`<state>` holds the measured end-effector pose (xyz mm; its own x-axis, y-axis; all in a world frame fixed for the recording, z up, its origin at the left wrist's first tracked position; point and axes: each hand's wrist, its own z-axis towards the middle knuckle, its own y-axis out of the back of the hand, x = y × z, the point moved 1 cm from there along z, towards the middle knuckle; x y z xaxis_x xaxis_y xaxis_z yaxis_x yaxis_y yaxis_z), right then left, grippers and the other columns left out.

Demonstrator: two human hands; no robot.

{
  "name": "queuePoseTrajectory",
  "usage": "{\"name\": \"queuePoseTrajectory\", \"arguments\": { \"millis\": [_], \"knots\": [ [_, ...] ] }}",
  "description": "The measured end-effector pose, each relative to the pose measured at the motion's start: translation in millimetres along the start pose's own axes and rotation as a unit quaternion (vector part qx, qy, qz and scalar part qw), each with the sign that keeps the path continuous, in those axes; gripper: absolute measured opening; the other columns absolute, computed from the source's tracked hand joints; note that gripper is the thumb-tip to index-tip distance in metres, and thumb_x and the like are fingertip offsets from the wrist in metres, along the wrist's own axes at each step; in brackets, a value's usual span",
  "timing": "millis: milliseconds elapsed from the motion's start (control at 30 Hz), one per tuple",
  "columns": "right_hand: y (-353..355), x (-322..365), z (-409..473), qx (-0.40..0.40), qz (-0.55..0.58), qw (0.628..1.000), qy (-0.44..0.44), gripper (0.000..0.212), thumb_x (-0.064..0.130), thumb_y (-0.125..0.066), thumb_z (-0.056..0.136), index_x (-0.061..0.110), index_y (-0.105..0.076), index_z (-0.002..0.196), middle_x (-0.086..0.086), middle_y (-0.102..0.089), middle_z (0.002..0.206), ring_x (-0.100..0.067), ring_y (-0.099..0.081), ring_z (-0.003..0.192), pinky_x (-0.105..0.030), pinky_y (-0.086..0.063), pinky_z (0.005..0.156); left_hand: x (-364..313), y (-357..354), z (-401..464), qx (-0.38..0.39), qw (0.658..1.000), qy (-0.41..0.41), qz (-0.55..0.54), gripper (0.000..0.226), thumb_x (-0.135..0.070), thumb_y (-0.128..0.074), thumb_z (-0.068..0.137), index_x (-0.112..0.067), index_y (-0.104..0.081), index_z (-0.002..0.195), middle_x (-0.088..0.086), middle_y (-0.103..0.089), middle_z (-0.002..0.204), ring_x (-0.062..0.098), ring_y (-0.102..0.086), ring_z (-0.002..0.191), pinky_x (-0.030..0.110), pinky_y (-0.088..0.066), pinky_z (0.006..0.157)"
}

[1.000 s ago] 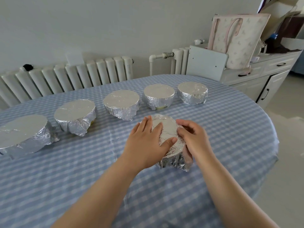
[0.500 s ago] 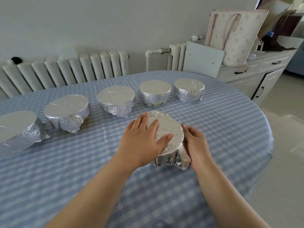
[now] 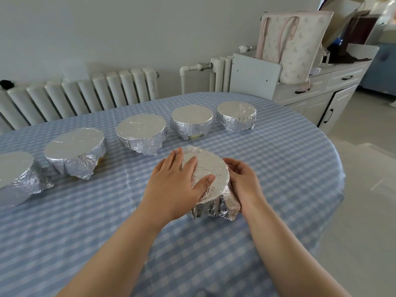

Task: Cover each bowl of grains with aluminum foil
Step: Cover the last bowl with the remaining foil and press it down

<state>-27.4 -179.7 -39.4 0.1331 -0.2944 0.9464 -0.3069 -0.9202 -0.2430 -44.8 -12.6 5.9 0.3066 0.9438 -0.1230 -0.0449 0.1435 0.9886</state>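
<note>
A foil-covered bowl (image 3: pixel 211 168) sits on the table in front of me, its crinkled foil skirt hanging down the near side. My left hand (image 3: pixel 175 185) lies flat on the foil top, thumb stretched across it. My right hand (image 3: pixel 244 181) cups the bowl's right side and presses the foil against the wall. Behind it runs a row of several foil-covered bowls, from the far-left bowl (image 3: pixel 15 174) to the far-right bowl (image 3: pixel 236 115). No grains are visible under the foil.
The round table wears a blue checked cloth (image 3: pixel 278 168), and its edge curves away on the right. White radiators (image 3: pixel 85 95) line the wall behind. A white cabinet (image 3: pixel 317 91) with a pale tote bag (image 3: pixel 293 43) stands at the right.
My right hand slid from the top rim down to the bowl's right side. My left hand stayed flat on the foil top. The view shifted a little.
</note>
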Motion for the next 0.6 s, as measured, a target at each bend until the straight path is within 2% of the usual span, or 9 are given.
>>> {"name": "queuePoseTrajectory", "arguments": {
  "millis": [133,233,300,400,500,600],
  "knots": [
    [1,2,5,0.034,0.004,0.999,-0.038,0.024,-0.002,-0.061,0.09,0.009,-0.063,0.111,-0.013,-0.073,0.098,-0.024,-0.071,0.074,-0.034,-0.06,0.064,1,-2,1,-0.013,1.0,0.003,0.005,0.102,-0.081,0.012,0.068,-0.032,-0.017,0.152,0.005,-0.002,0.164,0.017,0.004,0.15,0.034,0.0,0.119],
    [1,8,5,0.061,-0.001,0.997,-0.048,0.024,-0.011,-0.059,0.086,0.01,-0.066,0.096,-0.007,-0.074,0.077,-0.021,-0.07,0.061,-0.029,-0.058,0.054,0,-1,1,-0.014,1.0,0.002,0.005,0.103,-0.081,0.012,0.067,-0.032,-0.017,0.153,0.005,-0.001,0.164,0.016,0.004,0.15,0.034,0.001,0.119],
    [1,8,6,0.064,-0.005,0.997,-0.041,0.025,-0.013,-0.058,0.085,0.01,-0.065,0.091,-0.006,-0.072,0.075,-0.02,-0.067,0.059,-0.029,-0.057,0.053,0,-1,0,-0.016,1.0,0.002,0.006,0.103,-0.081,0.012,0.067,-0.032,-0.017,0.153,0.005,-0.001,0.164,0.017,0.004,0.15,0.035,0.0,0.119],
    [2,7,6,0.055,-0.038,0.998,-0.011,0.026,-0.014,-0.059,0.082,0.012,-0.062,0.086,-0.007,-0.067,0.078,-0.02,-0.062,0.059,-0.031,-0.053,0.055,0,-1,0,-0.014,1.0,0.001,0.009,0.103,-0.081,0.013,0.067,-0.032,-0.017,0.153,0.005,-0.001,0.164,0.017,0.004,0.15,0.035,0.0,0.119],
    [2,7,3,0.029,-0.141,0.988,0.051,0.027,-0.008,-0.057,0.081,0.018,-0.06,0.079,0.002,-0.065,0.072,-0.009,-0.058,0.053,-0.024,-0.046,0.049,1,-2,0,-0.013,1.0,0.003,0.009,0.104,-0.081,0.013,0.066,-0.032,-0.016,0.152,0.004,0.0,0.164,0.016,0.005,0.15,0.035,-0.001,0.119],
    [6,11,-2,0.01,-0.217,0.97,0.108,0.033,-0.009,-0.048,0.084,0.021,-0.063,0.08,0.003,-0.068,0.076,-0.009,-0.06,0.063,-0.024,-0.048,0.056,1,-2,-2,-0.009,1.0,0.005,0.006,0.103,-0.082,0.014,0.067,-0.032,-0.014,0.153,0.003,0.002,0.164,0.016,0.006,0.15,0.037,-0.001,0.12]
  ]
}}
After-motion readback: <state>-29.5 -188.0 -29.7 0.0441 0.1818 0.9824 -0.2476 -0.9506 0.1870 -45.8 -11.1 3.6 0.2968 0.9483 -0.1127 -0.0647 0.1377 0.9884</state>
